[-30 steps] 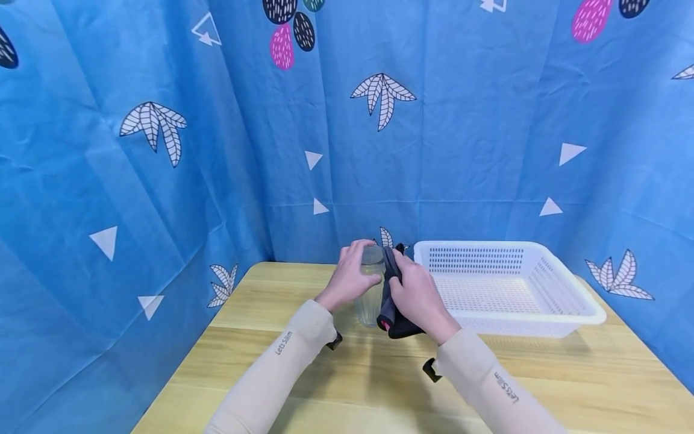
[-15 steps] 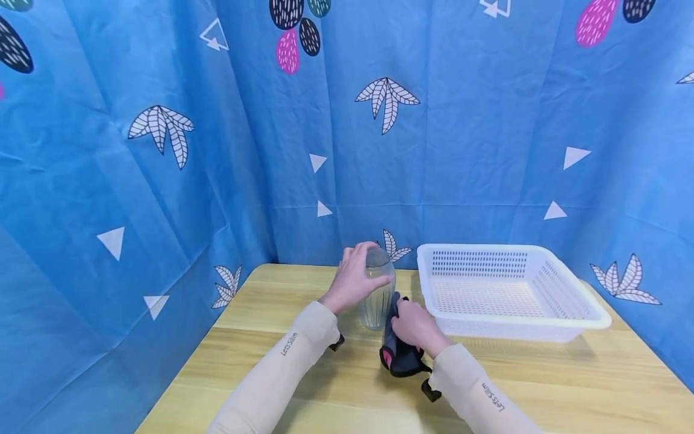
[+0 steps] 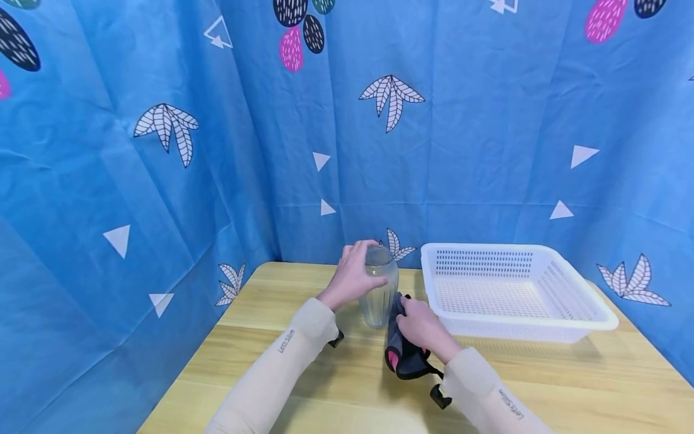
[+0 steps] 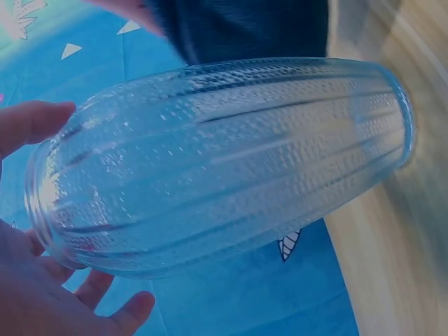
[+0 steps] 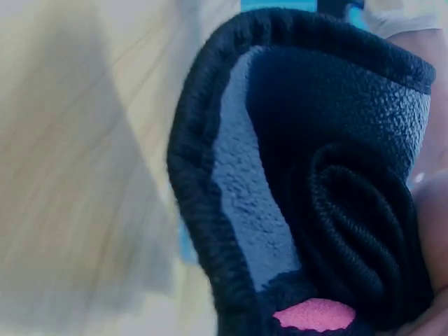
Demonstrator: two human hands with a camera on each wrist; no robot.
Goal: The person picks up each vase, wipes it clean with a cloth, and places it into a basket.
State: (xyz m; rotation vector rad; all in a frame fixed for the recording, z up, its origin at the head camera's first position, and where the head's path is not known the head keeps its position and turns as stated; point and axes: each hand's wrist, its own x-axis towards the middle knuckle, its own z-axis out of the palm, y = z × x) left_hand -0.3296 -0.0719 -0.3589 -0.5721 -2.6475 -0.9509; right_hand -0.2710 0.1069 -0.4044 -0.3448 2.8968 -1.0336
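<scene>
A clear ribbed glass vase stands upright on the wooden table, its base on the wood in the left wrist view. My left hand grips it near the rim, thumb on the near side and fingers round the back. Low against its right side is a folded dark grey cloth with black bound edges and a pink patch, which my right hand holds. Close up in the right wrist view, the folded cloth shows fuzzy grey fabric and a rolled layer inside. Most of my right fingers are hidden there.
A white perforated plastic basket sits at the back right of the table, just beyond my right hand. A blue patterned curtain hangs behind and along the left side.
My right hand has moved the cloth down from beside the vase's rim toward its base, nearer the table. My left hand keeps its grip, with the vase nearly in place.
</scene>
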